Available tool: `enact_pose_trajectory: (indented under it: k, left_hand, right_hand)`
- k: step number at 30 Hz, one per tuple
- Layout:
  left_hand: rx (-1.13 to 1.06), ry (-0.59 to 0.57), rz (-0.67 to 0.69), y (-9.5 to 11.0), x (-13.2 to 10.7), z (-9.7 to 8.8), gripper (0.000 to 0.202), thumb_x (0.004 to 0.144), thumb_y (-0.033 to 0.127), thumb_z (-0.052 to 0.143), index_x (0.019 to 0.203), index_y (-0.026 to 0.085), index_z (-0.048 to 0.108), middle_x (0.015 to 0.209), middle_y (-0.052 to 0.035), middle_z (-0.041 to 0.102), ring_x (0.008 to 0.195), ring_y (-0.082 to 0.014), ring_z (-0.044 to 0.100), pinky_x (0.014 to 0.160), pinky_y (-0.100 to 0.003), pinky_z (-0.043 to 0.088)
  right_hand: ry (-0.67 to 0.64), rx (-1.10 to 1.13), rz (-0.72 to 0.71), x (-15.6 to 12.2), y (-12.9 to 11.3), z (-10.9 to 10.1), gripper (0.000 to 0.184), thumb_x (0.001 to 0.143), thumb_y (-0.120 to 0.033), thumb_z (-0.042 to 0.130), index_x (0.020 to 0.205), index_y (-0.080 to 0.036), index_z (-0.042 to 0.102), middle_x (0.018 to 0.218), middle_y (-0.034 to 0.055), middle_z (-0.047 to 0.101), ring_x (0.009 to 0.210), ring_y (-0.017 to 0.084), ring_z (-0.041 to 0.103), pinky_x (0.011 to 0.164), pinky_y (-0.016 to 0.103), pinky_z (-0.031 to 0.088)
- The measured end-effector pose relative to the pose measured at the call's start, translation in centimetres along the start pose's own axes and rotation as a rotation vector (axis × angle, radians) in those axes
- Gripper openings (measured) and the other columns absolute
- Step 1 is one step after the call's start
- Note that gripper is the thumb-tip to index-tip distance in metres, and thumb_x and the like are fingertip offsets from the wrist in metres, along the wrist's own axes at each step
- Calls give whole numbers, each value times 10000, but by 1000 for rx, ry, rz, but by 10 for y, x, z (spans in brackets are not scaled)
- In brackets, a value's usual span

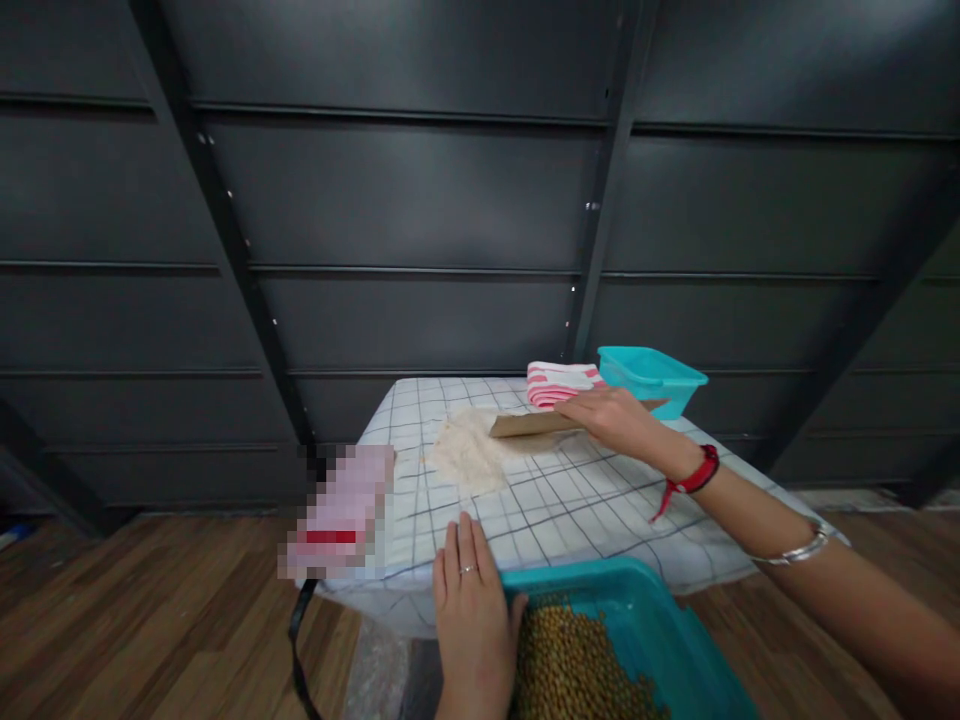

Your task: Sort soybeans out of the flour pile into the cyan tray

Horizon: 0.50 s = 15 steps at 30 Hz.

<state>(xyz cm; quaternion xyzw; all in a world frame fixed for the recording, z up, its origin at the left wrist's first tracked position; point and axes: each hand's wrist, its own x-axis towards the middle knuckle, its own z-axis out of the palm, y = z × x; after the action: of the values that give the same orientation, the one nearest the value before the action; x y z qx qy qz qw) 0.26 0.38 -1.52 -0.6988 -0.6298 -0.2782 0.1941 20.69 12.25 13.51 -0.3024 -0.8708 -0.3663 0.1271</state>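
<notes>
My right hand (611, 415) grips a flat brown piece that looks like cardboard (529, 424), held on edge over the cloth. Its left end touches a spread-out heap of pale grains or coarse flour (471, 455). My left hand (474, 610) lies with fingers stretched out at the near edge of the checked tablecloth (559, 510), holding nothing. Beside its thumb is a teal tray (675, 640) with many small round brown beans or seeds (574, 660) in it. What exactly the pale material is, I cannot make out.
A folded pink-and-white striped towel (562, 382) lies at the back of the table, next to a turquoise plastic basket (651, 372). A blurred pink item (349, 500) with a black strap is at the left edge. Dark metal panels (420, 200) stand behind.
</notes>
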Motion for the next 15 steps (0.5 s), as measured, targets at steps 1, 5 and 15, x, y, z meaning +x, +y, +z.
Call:
enact_pose_trajectory:
  k: [1,5,15]
  left_hand:
    - [-5,1,-6,0,0,0,603,616,191,579,1180,17,453,1237,-179,519,1151,-317,443,900,-473,439]
    - [-11,1,-17,0,0,2,605,609,183,568,1183,27,455,1244,-172,515,1158,-314,437,907,-472,436]
    - [-3,-2,3,-1,0,3,586,630,200,553,1183,30,457,1240,-174,518,1151,-313,444,895,-465,445]
  right_hand:
    - [25,-11,-4,-4,2,-7,315,729,-7,422,948,-159,589,814,35,667,712,133,581,612,254,380]
    - [118,-43,-25,-21,3,-27,280,784,-32,381,919,-166,588,767,40,656,672,130,568,615,264,396]
    - [82,-89,58,-14,1,7,309,751,-34,394,956,-158,589,770,40,661,682,134,577,604,263,403]
